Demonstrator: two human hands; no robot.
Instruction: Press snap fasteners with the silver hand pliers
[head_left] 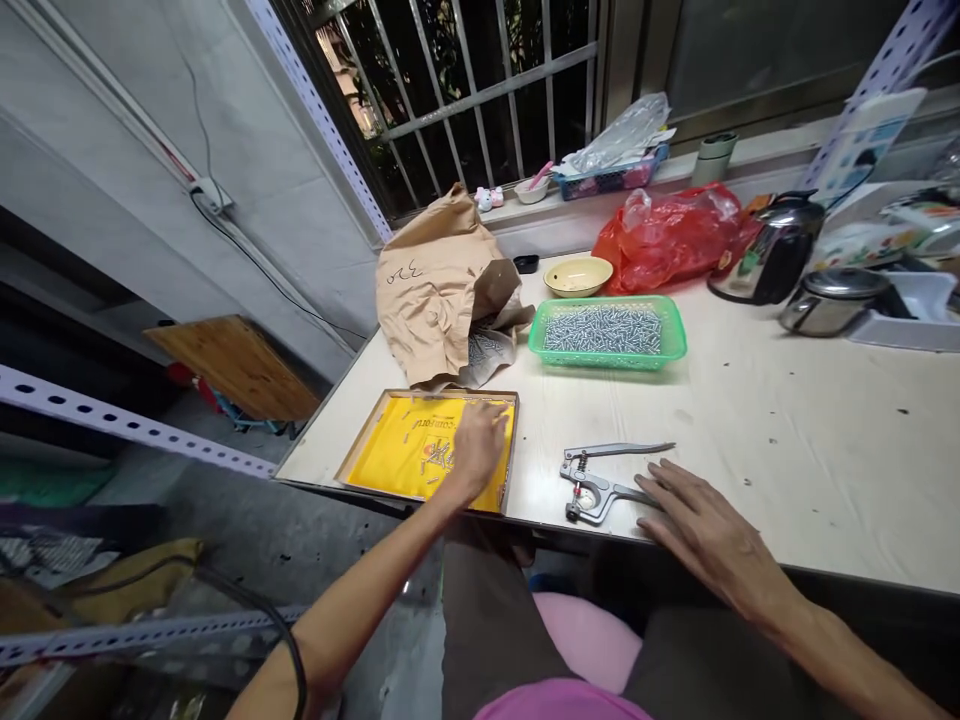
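Inside the shallow tray [450,394], left hand [478,450] seemingly lies palm-down.

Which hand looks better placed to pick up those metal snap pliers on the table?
Probably the right hand: it rests on the table with its fingertips right by the snap pliers. The left hand is further off, reaching into the cardboard tray.

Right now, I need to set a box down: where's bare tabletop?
Bare tabletop spreads right of the green plastic basket and beyond the right hand, in front of the steel kettle. The far corner by the red bag is crowded.
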